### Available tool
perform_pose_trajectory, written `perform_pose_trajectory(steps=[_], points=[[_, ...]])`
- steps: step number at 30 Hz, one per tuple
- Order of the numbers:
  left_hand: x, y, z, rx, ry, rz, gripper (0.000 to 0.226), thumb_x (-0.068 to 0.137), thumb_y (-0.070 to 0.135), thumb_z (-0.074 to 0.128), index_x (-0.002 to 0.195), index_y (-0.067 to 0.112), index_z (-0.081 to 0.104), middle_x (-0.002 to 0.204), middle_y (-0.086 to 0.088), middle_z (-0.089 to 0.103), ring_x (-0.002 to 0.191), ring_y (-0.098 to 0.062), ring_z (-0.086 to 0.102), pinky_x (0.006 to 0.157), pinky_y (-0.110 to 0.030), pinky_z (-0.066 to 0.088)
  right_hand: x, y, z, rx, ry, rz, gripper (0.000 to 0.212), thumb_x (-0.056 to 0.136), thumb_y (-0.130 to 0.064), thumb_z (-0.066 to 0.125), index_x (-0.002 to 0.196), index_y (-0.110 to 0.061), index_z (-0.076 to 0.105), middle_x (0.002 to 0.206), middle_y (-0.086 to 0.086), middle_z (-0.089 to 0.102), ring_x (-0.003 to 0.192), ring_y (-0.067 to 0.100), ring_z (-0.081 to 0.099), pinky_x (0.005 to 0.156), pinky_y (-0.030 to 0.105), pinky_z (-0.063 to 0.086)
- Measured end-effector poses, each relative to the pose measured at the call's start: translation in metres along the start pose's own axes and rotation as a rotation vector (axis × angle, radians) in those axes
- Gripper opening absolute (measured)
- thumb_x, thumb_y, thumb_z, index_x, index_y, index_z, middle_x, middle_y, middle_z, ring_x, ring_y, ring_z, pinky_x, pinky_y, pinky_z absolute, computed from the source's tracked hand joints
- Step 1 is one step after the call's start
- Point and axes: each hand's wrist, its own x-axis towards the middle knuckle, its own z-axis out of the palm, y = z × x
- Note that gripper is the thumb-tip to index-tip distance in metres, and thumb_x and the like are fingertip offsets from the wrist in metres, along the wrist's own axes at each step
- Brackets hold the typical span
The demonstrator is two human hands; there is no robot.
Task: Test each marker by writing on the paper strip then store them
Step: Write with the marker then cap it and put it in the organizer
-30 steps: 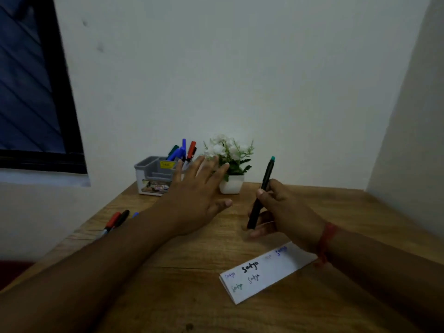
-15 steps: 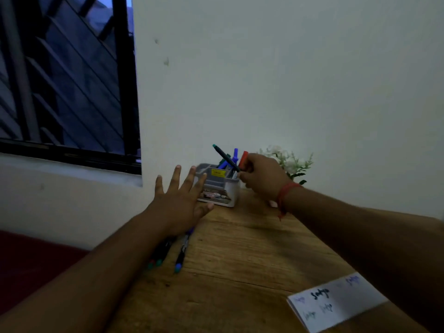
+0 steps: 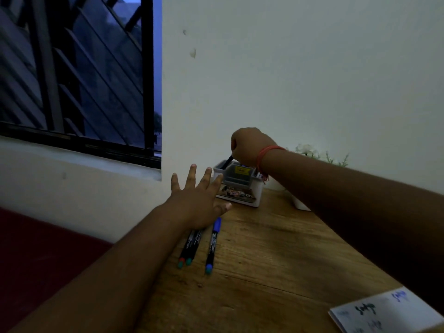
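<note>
My right hand (image 3: 248,146) is above the grey and white organiser box (image 3: 240,186) at the back of the table, closed around a black marker (image 3: 228,161) whose lower end dips into the box. My left hand (image 3: 195,200) hovers flat with fingers spread just left of the box, over the far ends of three markers (image 3: 200,246) lying on the wood. One of them has a blue cap. The white paper strip (image 3: 389,312) with handwritten words lies at the bottom right corner.
The wooden table (image 3: 276,260) ends at the left along a dark red surface (image 3: 36,255). A small white pot with white flowers (image 3: 310,152) stands behind my right forearm. A barred window (image 3: 79,75) fills the upper left; a white wall is behind.
My right hand carried the marker from mid-table to the organiser box and lowered it in. My left hand moved left over the lying markers. The view swung left.
</note>
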Motion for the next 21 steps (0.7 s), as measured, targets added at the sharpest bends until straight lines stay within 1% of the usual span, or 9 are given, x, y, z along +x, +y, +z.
perform_pose_trajectory(steps=[5,7,9,10,12,14,16,19,21], points=[[-0.002,-0.006,0.001,-0.005,-0.053,-0.008,0.083,0.090,0.074,0.022,0.151,0.033,-0.017,0.158,0.003,-0.025,0.140,-0.029,-0.034,0.109,-0.066,-0.015,0.010,-0.017,0.009,0.019,-0.002,-0.005,0.020,0.087,-0.002,0.054,0.100,-0.009,0.067,0.102,0.011,0.069,0.093,0.027,0.066,0.085,0.041,0.058],[-0.002,-0.007,0.001,-0.019,-0.054,-0.012,0.083,0.090,0.073,0.023,0.152,0.033,-0.016,0.159,0.003,-0.024,0.140,-0.029,-0.034,0.109,-0.065,-0.015,0.011,-0.017,0.012,0.039,-0.029,0.000,0.025,0.089,-0.001,0.053,0.110,-0.008,0.064,0.109,0.011,0.068,0.098,0.028,0.065,0.089,0.042,0.057],[-0.002,-0.008,0.000,-0.025,-0.056,-0.007,0.083,0.090,0.073,0.025,0.152,0.033,-0.015,0.160,0.002,-0.023,0.141,-0.029,-0.032,0.109,-0.065,-0.014,0.010,-0.012,0.012,0.083,-0.031,0.000,0.034,0.091,-0.005,0.054,0.124,-0.010,0.058,0.116,0.012,0.065,0.104,0.028,0.062,0.091,0.041,0.054],[-0.002,-0.009,-0.001,-0.025,-0.057,0.004,0.082,0.091,0.072,0.027,0.152,0.034,-0.014,0.160,0.002,-0.021,0.141,-0.029,-0.031,0.110,-0.065,-0.013,0.008,-0.008,0.012,0.107,-0.007,-0.002,0.038,0.091,-0.008,0.056,0.129,-0.011,0.054,0.118,0.012,0.064,0.105,0.028,0.061,0.092,0.041,0.053],[-0.003,-0.011,-0.004,-0.029,-0.067,0.042,0.079,0.093,0.067,0.033,0.152,0.037,-0.010,0.161,0.002,-0.017,0.143,-0.029,-0.027,0.111,-0.065,-0.012,0.002,0.003,0.008,0.158,0.100,-0.003,0.041,0.091,-0.013,0.059,0.132,-0.012,0.051,0.116,0.012,0.064,0.105,0.028,0.060,0.090,0.040,0.053],[-0.004,-0.012,-0.007,-0.064,-0.088,0.094,0.072,0.095,0.058,0.040,0.152,0.041,-0.001,0.163,0.004,-0.007,0.147,-0.026,-0.017,0.112,-0.065,-0.010,-0.008,0.015,0.003,0.213,0.224,-0.003,0.038,0.091,-0.017,0.059,0.129,-0.012,0.052,0.112,0.011,0.065,0.102,0.027,0.061,0.087,0.039,0.053],[-0.006,-0.011,-0.011,-0.132,-0.101,0.144,0.063,0.097,0.047,0.047,0.151,0.044,0.015,0.163,0.006,0.008,0.149,-0.021,0.000,0.113,-0.063,-0.010,-0.024,0.028,-0.002,0.259,0.293,-0.002,0.034,0.092,-0.018,0.059,0.124,-0.012,0.053,0.108,0.008,0.065,0.097,0.025,0.062,0.084,0.038,0.053],[-0.010,-0.008,-0.018,-0.207,-0.097,0.211,0.052,0.094,0.027,0.054,0.141,0.043,0.040,0.153,0.009,0.036,0.142,-0.015,0.030,0.114,-0.060,-0.009,-0.056,0.047,-0.003,0.296,0.293,-0.001,0.027,0.093,-0.018,0.059,0.119,-0.014,0.054,0.098,0.002,0.064,0.088,0.019,0.061,0.075,0.032,0.049],[-0.013,-0.007,-0.023,-0.236,-0.108,0.264,0.051,0.089,0.016,0.055,0.132,0.042,0.052,0.147,0.012,0.045,0.135,-0.013,0.039,0.115,-0.059,-0.007,-0.080,0.056,-0.001,0.288,0.262,-0.011,0.023,0.093,-0.018,0.060,0.116,-0.016,0.055,0.094,-0.002,0.062,0.086,0.016,0.060,0.074,0.031,0.049]])
